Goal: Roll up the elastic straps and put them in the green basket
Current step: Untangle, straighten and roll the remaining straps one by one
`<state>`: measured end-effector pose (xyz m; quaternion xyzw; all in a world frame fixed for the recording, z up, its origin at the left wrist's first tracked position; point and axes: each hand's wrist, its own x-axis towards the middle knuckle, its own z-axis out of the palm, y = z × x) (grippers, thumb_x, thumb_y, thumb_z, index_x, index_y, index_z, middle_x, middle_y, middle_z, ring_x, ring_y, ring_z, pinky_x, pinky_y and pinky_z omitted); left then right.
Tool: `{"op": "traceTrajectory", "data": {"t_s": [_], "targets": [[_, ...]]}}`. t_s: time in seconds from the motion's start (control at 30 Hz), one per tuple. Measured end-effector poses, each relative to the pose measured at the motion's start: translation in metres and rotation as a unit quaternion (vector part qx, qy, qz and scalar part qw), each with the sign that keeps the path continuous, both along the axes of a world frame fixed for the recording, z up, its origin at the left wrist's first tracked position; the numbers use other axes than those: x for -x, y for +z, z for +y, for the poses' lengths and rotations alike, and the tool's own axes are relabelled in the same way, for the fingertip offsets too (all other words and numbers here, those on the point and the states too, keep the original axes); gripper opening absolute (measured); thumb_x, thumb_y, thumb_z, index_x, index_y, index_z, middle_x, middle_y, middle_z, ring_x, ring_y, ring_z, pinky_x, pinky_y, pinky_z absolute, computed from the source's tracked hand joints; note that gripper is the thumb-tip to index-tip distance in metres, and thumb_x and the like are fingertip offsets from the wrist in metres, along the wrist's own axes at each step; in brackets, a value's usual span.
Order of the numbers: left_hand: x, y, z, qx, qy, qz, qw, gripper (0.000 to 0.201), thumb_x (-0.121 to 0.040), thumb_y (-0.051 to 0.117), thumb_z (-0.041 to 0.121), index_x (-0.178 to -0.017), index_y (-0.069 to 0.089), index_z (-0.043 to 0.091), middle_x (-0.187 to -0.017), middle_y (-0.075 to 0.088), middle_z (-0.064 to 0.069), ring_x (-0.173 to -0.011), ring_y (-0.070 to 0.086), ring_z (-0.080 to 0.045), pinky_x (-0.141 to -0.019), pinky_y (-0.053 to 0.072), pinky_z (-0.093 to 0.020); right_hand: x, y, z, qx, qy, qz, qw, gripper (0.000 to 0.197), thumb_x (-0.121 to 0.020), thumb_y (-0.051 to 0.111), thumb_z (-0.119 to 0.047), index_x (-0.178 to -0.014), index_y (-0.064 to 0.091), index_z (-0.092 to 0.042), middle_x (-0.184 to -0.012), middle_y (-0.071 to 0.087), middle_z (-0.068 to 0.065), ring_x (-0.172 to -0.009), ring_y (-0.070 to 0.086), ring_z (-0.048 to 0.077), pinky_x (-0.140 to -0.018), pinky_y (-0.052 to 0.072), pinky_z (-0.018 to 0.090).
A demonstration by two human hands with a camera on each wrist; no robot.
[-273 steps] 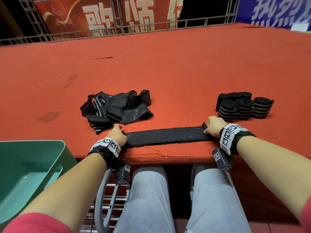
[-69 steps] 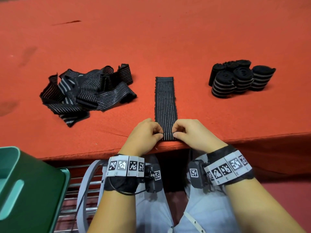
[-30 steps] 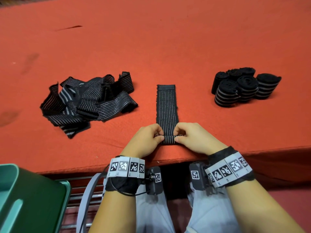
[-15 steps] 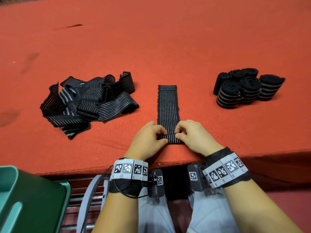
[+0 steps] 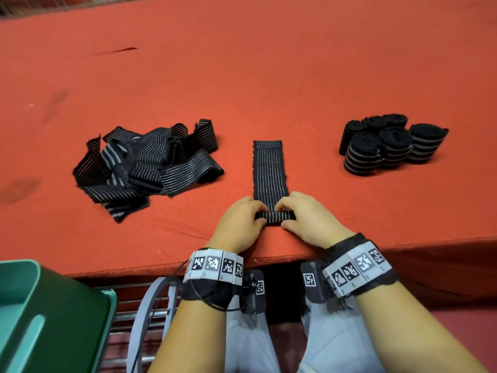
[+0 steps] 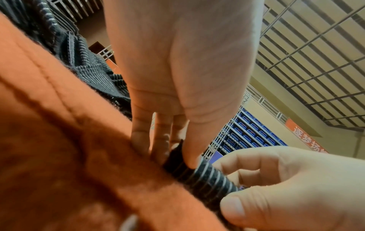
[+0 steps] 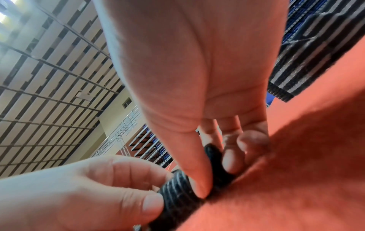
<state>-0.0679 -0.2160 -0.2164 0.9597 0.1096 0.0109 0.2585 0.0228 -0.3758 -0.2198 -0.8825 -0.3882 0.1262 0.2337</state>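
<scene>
Your left hand (image 5: 240,222) and right hand (image 5: 309,219) pinch the strap's (image 5: 269,168) rolled near end; the rest lies flat, stretching away.

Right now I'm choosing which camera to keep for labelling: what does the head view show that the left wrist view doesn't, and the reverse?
Head only: the flat unrolled length of the strap, the finished rolls, the green basket.
Left wrist only: the left thumb pressing on the roll's end, and the ceiling.
Both: left hand and right hand pinching the roll, the loose strap pile and the red surface.
</scene>
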Motion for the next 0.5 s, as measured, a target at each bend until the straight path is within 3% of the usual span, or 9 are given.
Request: {"op": "traceTrajectory", "data": {"t_s": [0.1, 0.2, 0.27, 0.37, 0.5], "targets": [[0.003, 0.003, -0.007, 0.035, -0.005, 0.013, 0.999, 0.02, -0.089, 0.066, 0.024, -0.11, 0.064, 0.025, -0.106, 0.064, 0.004, -0.102, 0.058, -0.016, -0.093, 0.047, -0.037, -0.004, 0.004, -0.016, -0.001, 0.015, 0.018, 1.0, 0.028, -0.081, 0.076, -0.022, -0.104, 0.065, -0.03, -0.094, 0.052, -0.014, -0.094, 0.054, 0.011, -0.087, 0.047, 0.034], [0.008, 0.008, -0.013, 0.088, -0.018, 0.037, 0.995, 0.016, -0.088, 0.068, 0.023, -0.102, 0.06, 0.025, -0.094, 0.064, 0.006, -0.087, 0.06, -0.013, -0.084, 0.05, -0.036, -0.006, 0.008, -0.031, -0.013, 0.01, 0.069, 0.997, 0.028, -0.077, 0.079, -0.021, -0.094, 0.06, -0.032, -0.089, 0.059, -0.013, -0.075, 0.053, 0.002, -0.073, 0.045, 0.028], [0.011, 0.011, -0.016, 0.106, -0.03, 0.057, 0.992, 0.014, -0.088, 0.07, 0.022, -0.099, 0.061, 0.025, -0.09, 0.063, 0.007, -0.08, 0.059, -0.012, -0.079, 0.052, -0.035, -0.006, 0.009, -0.037, 0.001, 0.019, 0.085, 0.996, 0.027, -0.076, 0.08, -0.023, -0.089, 0.059, -0.032, -0.086, 0.06, -0.011, -0.07, 0.051, 0.002, -0.069, 0.044, 0.029], [0.013, 0.014, -0.018, 0.125, -0.037, 0.078, 0.988, 0.013, -0.087, 0.071, 0.02, -0.095, 0.062, 0.025, -0.087, 0.062, 0.007, -0.072, 0.059, -0.011, -0.072, 0.054, -0.034, -0.005, 0.009, -0.039, 0.019, 0.035, 0.094, 0.995, 0.024, -0.076, 0.081, -0.025, -0.085, 0.06, -0.034, -0.082, 0.06, -0.01, -0.07, 0.052, 0.002, -0.067, 0.041, 0.028], [0.012, 0.016, -0.018, 0.125, -0.028, 0.096, 0.987, 0.01, -0.088, 0.07, 0.021, -0.093, 0.063, 0.026, -0.089, 0.064, 0.006, -0.075, 0.061, -0.012, -0.075, 0.055, -0.034, -0.006, 0.008, -0.038, 0.022, 0.044, 0.094, 0.994, 0.019, -0.079, 0.079, -0.025, -0.085, 0.063, -0.033, -0.088, 0.058, -0.011, -0.081, 0.054, 0.007, -0.075, 0.044, 0.031]]}}
